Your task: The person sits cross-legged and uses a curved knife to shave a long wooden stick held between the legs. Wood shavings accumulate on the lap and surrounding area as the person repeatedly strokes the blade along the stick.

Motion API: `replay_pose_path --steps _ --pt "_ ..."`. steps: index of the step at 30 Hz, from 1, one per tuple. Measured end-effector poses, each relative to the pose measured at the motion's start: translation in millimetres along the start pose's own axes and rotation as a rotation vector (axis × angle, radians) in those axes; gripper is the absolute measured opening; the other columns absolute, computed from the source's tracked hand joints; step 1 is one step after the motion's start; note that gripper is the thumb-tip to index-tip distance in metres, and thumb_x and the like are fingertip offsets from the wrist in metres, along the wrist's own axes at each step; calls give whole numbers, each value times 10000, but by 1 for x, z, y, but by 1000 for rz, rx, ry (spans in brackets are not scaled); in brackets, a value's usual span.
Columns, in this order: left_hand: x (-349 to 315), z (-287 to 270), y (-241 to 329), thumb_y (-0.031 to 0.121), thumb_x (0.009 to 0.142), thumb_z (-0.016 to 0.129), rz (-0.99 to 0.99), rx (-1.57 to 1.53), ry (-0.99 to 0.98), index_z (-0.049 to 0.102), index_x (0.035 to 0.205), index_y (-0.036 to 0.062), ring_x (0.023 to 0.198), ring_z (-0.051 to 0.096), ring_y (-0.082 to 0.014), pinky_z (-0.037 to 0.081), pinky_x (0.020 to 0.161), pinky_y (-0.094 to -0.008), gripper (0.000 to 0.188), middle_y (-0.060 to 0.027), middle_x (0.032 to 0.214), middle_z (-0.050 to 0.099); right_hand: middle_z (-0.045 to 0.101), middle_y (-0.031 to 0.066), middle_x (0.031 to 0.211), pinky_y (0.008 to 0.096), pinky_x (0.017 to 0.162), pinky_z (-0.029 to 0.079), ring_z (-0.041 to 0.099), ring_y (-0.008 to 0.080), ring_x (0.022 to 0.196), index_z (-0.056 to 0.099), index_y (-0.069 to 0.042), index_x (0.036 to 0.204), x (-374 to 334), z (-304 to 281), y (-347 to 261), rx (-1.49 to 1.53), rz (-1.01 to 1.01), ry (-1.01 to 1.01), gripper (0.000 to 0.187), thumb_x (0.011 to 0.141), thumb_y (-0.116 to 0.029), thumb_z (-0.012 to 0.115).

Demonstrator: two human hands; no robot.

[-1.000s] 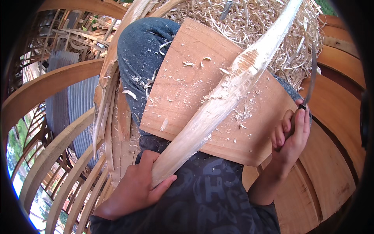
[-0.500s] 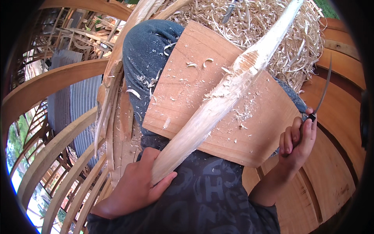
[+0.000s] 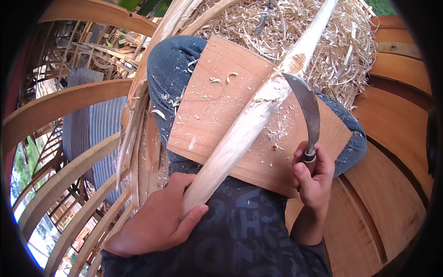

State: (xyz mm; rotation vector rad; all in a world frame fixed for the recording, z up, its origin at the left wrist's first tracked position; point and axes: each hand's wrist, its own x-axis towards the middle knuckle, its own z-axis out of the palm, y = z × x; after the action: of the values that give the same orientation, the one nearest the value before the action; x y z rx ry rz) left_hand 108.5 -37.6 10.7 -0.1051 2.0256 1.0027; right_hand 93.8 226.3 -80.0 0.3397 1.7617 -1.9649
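My left hand is wrapped round the near end of a long, peeled wooden pole, which slants up and away to the right. The pole lies across a flat wooden board on my lap, and rough, partly cut wood shows at its middle. In my right hand is the handle of a curved knife, its sickle-like blade pointing up and bending left. The blade tip appears beside the pole's rough stretch; whether it touches cannot be told.
Curled shavings are heaped beyond the board, with another bladed tool lying on them. Split wood strips stand by my left leg. Curved wooden ribs rise at left; wide planks line the right.
My right hand has moved left and inward with the knife, turning the blade's flat side into view over the board. My left hand keeps its hold on the pole, which has shifted slightly.
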Motion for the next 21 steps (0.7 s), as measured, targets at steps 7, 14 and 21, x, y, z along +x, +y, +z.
replay_pose_path --steps 7,14,21 --pt "-2 22 -9 163 846 594 -15 -272 110 379 1178 -36 893 558 -352 447 776 -384 443 -223 1025 514 619 66 769 236 620 425 562 106 665 566 32 1117 -1 -9 -12 -60 61 -535 304 842 -88 617" --pt "-4 23 -18 154 797 617 -30 71 184 374 1193 -36 917 534 -412 433 775 -438 501 -239 1035 487 468 -40 578 165 446 309 405 23 447 524 8 1167 6 6 -14 257 199 28 277 905 -83 521" --pt "-3 29 -25 159 792 621 -51 56 243 381 1196 -19 746 601 -400 470 668 -443 502 -237 923 572 654 125 991 267 803 455 592 131 919 566 35 1135 3 10 -11 36 215 -424 292 869 -82 602"
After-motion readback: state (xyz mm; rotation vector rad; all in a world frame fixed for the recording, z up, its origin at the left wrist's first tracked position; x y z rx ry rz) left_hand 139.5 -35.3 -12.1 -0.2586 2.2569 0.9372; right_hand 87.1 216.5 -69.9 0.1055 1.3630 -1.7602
